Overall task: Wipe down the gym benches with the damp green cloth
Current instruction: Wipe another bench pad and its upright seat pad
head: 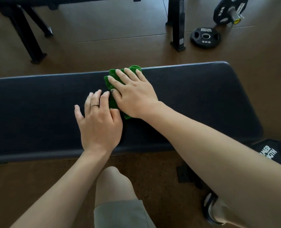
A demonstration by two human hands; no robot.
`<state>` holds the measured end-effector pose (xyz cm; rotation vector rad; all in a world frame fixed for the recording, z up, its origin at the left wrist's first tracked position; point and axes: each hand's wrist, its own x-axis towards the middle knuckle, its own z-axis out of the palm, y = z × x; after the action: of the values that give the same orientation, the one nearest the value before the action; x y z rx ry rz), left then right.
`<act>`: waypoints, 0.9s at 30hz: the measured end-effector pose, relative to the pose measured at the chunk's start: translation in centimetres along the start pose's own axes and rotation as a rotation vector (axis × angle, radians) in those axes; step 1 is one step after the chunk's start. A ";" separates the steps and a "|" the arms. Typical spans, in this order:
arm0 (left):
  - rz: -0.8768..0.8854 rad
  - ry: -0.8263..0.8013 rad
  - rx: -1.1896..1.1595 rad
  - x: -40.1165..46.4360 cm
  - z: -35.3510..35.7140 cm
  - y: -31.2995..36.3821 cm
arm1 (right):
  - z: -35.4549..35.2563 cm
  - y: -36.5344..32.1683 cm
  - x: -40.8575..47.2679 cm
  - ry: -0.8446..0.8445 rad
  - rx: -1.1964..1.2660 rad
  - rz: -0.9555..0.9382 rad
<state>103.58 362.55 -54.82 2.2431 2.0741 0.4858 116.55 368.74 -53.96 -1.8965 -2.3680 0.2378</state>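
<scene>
A dark padded bench is seen running across the view from left to right. A green cloth is spread on its top, near the far edge, roughly midway along the visible length. The cloth is pressed flat under the right hand, whose fingers are stretched out straight and slightly fanned, the palm covering most of the fabric. The left hand is laid on the bench just beside it, fingers loosely extended; its fingertips are set against the near-left edge of the cloth, and nothing is gripped. A ring is worn on one of its fingers.

On the brown floor beyond the bench, a black weight plate marked 5KG lies flat, and a second plate is mounted on a bar end nearby. Black frame legs stand between them and the bench.
</scene>
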 end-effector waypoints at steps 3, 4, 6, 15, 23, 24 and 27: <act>-0.009 -0.022 0.012 0.1 0.0 0.0 | -0.2 2.7 0.7 0.051 0.007 0.087; -0.009 -0.023 0.014 0.1 0.0 0.0 | -0.4 4.2 0.8 0.076 -0.003 0.151; -0.007 -0.024 0.019 0.1 0.0 0.0 | -1.0 8.3 0.3 0.119 -0.031 0.282; -0.004 -0.039 0.045 0.1 0.1 0.2 | -1.5 8.3 0.1 0.045 -0.081 0.501; -0.014 -0.028 -0.008 0.1 -0.1 -0.1 | -0.7 3.3 -1.9 0.009 0.005 0.074; -0.014 -0.032 -0.014 0.1 -0.2 -0.1 | -1.0 5.0 -2.7 0.023 0.001 0.120; -0.016 -0.058 -0.023 -0.1 -0.2 0.0 | -1.8 9.8 -5.0 0.015 0.002 0.331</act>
<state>103.57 362.45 -54.67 2.1997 2.0462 0.4354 127.41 366.05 -53.86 -2.2720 -2.0308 0.2481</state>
